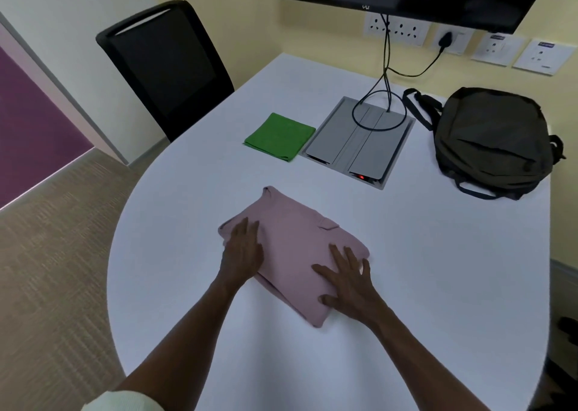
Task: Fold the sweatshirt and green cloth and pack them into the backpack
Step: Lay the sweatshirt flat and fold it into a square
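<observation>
Folding looks done from my end, packing not started: backpack (491,141) lies at the bench (406,285) far right edge, apparently still zipped. Pink sweatshirt (294,254) is a compact rectangle near the front edge, left hand (242,248) and right hand (347,280) pressing flat, fingers straight; green cloth (280,137) sits folded square toward the far left edge.

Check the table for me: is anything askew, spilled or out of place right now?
Nothing is spilled or damaged. The folded pink sweatshirt lies at an angle under both flat hands, left hand and right hand. The green cloth sits folded beside the grey cable box. The backpack lies slumped.
</observation>
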`<action>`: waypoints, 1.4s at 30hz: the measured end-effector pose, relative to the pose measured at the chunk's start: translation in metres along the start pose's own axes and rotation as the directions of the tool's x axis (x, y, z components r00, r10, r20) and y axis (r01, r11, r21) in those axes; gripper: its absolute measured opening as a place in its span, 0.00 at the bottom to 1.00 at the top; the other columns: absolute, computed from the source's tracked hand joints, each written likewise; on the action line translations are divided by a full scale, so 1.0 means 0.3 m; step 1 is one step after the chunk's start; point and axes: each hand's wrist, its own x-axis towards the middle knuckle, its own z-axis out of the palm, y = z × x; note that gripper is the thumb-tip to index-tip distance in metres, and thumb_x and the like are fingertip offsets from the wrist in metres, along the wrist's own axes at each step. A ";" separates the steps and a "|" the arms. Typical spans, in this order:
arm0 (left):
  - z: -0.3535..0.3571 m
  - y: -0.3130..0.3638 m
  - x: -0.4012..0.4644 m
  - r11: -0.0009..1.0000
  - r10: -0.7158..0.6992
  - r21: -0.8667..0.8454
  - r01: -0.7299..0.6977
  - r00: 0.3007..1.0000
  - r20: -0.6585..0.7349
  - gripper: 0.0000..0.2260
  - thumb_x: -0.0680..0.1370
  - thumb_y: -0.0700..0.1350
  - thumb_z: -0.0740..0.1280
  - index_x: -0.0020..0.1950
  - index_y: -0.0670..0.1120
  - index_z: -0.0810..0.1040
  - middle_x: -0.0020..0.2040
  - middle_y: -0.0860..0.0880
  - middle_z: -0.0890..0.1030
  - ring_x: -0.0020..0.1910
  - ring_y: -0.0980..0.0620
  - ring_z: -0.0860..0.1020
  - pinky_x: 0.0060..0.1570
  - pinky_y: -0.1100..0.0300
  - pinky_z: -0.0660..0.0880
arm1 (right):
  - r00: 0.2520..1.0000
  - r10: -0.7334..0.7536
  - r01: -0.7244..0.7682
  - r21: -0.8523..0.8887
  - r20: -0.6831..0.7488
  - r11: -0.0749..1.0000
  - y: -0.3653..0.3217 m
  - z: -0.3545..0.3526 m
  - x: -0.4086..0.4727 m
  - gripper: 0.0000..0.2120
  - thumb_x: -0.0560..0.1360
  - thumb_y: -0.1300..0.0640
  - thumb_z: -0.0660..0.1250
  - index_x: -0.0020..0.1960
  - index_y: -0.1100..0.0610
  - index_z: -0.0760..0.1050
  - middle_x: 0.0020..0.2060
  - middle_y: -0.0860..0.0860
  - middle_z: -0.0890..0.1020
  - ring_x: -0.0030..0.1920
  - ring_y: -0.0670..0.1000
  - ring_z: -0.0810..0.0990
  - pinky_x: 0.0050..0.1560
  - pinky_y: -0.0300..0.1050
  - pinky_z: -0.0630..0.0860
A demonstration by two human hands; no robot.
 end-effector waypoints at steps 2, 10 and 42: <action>0.015 0.005 0.011 0.995 -0.087 0.079 0.068 0.956 0.280 0.29 0.82 0.50 0.62 0.79 0.42 0.57 0.78 0.34 0.55 0.76 0.33 0.60 0.67 0.37 0.70 | 0.996 0.016 -0.011 -0.053 0.086 0.999 -0.013 -0.007 0.007 0.38 0.70 0.27 0.50 0.78 0.37 0.55 0.79 0.53 0.37 0.79 0.61 0.36 0.73 0.70 0.44; 0.047 0.066 0.023 0.953 -0.221 0.275 0.124 0.907 0.358 0.30 0.81 0.41 0.57 0.79 0.37 0.47 0.78 0.29 0.43 0.77 0.29 0.45 0.71 0.30 0.56 | 0.994 0.112 -0.112 -0.096 -0.006 0.989 -0.006 -0.043 0.095 0.48 0.68 0.24 0.60 0.80 0.41 0.44 0.79 0.54 0.34 0.78 0.61 0.34 0.68 0.77 0.46; 0.138 -0.063 0.231 0.970 0.040 0.189 -0.151 0.871 0.490 0.58 0.50 0.87 0.35 0.69 0.57 0.18 0.69 0.47 0.17 0.68 0.38 0.19 0.67 0.28 0.32 | 0.995 0.054 -0.041 -0.159 0.079 0.986 -0.030 0.086 0.317 0.65 0.52 0.13 0.50 0.81 0.46 0.45 0.79 0.64 0.48 0.77 0.69 0.45 0.59 0.87 0.48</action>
